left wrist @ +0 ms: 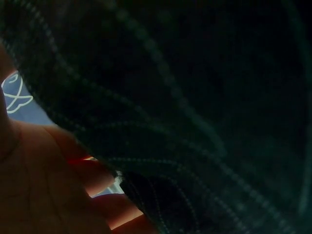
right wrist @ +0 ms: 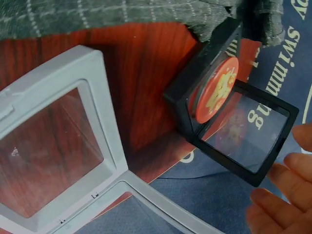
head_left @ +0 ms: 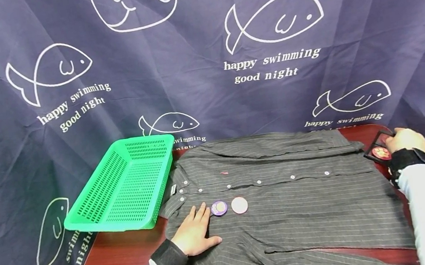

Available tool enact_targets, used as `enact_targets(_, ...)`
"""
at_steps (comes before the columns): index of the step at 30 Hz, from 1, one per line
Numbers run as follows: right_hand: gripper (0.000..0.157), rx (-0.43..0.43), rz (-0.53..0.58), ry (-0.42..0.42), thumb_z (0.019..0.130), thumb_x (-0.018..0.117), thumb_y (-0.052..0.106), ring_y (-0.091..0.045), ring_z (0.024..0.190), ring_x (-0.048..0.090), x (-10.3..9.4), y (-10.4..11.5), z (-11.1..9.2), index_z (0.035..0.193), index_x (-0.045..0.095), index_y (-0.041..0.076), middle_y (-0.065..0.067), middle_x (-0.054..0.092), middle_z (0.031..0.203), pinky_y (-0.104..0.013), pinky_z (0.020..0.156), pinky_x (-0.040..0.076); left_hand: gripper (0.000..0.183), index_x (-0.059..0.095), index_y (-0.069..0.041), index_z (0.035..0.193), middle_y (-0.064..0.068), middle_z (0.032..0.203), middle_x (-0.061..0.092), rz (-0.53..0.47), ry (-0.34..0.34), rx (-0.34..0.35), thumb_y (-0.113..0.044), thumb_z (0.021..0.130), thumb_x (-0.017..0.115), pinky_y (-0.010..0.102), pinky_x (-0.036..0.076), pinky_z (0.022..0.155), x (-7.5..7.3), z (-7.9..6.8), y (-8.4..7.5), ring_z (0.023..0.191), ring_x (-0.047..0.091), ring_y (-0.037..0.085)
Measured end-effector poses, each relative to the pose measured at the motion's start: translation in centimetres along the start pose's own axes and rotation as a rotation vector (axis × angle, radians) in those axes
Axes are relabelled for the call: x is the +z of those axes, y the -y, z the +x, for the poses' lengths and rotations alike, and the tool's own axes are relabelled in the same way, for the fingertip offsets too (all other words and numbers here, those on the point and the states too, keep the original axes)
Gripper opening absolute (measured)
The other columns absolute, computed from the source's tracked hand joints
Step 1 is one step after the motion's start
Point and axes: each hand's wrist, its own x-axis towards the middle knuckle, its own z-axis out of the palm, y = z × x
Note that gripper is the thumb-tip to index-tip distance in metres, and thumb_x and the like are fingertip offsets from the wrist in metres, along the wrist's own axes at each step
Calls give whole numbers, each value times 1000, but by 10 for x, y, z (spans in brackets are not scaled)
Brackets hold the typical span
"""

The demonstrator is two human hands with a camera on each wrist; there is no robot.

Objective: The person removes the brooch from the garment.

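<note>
A dark pinstriped shirt [head_left: 309,209] lies spread on the table, with my left hand [head_left: 195,234] resting flat on it, fingers spread. Beside those fingertips sit a purple round badge [head_left: 219,208] and a white round badge [head_left: 239,205] with a pinkish rim. Dark fabric fills most of the left wrist view. My right hand [head_left: 406,142] is at the far right. In the right wrist view its fingers [right wrist: 280,204] touch the edge of the clear lid of a black-framed display case [right wrist: 243,168]. That case stands with its lid swung out, a red round badge [right wrist: 219,90] inside.
A green plastic basket [head_left: 164,191] stands at the left by the shirt collar. A white-framed display case [right wrist: 112,126], also unfolded, is close to the black one. Behind the red-brown table [head_left: 120,258] hangs a blue fish-print curtain [head_left: 204,63].
</note>
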Motion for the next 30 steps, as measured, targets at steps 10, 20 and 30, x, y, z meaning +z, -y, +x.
enact_targets(10, 40, -32, -36, -19, 97, 48, 24, -61, 92, 53, 8, -6, 4, 115, 55, -10, -43, 53, 114, -59, 65, 42, 89, 44, 7, 141, 26, 151, 40, 0, 0, 4, -55, 82, 67, 55, 36, 110, 0, 0, 0, 136, 37, 52)
enact_targets(20, 40, -31, -78, 0, 99, 51, 25, -60, 91, 56, 9, -7, 5, 116, 57, -10, -41, 56, 111, -57, 61, 44, 89, 44, 7, 141, 26, 151, 40, -4, -3, 1, -55, 82, 68, 55, 36, 110, 0, 0, 1, 136, 37, 53)
enact_targets(30, 28, -71, -83, 11, 82, 52, 9, -60, 84, 58, 3, -6, 3, 100, 64, -9, -40, 61, 99, -54, 55, 45, 88, 44, 8, 142, 26, 151, 39, -18, 12, -4, -54, 83, 67, 55, 34, 112, -3, -1, -1, 137, 36, 53)
